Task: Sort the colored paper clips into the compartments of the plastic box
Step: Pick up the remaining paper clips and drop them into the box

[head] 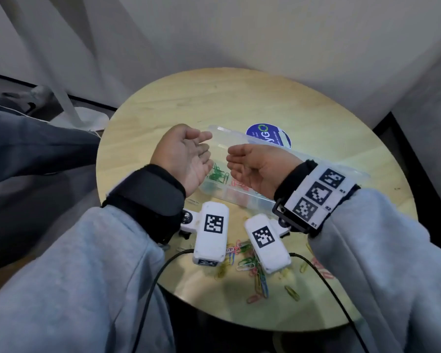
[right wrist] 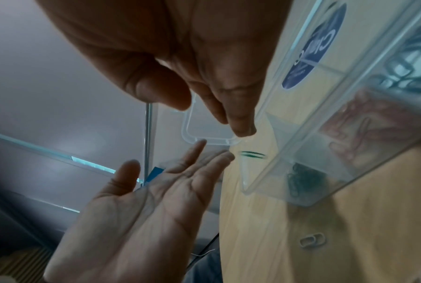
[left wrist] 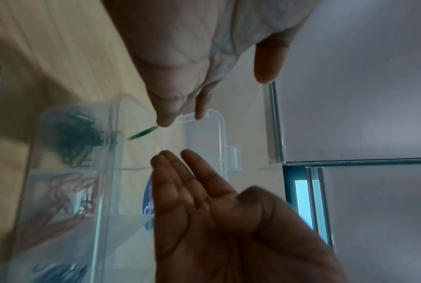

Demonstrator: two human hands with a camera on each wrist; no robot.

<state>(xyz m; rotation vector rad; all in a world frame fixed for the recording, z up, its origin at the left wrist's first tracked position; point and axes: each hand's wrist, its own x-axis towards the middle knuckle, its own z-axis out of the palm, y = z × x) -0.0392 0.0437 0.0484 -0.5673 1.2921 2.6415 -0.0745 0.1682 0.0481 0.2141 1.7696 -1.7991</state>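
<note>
The clear plastic box (head: 224, 193) lies open on the table, its lid (head: 227, 133) folded back. Green clips (head: 217, 174) fill its left end compartment and red clips (head: 239, 186) the one beside it. My left hand (head: 186, 154) hovers over that end, palm up with straight fingers. My right hand (head: 255, 169) faces it, fingers loosely bent and thumb apart, holding nothing. One green clip (right wrist: 253, 154), also (left wrist: 144, 132), is blurred in the air off the left hand's fingertips (right wrist: 226, 156), above the box (right wrist: 301, 134), with no finger gripping it. A loose mixed pile of clips (head: 250, 263) lies near me.
The round wooden table (head: 239, 103) carries a blue round sticker (head: 267, 136) behind the box. A lone pale clip (right wrist: 311, 239) lies left of the box. White wrist camera units (head: 211, 235) and black cables (head: 163, 271) hang over the clip pile. Walls close in behind.
</note>
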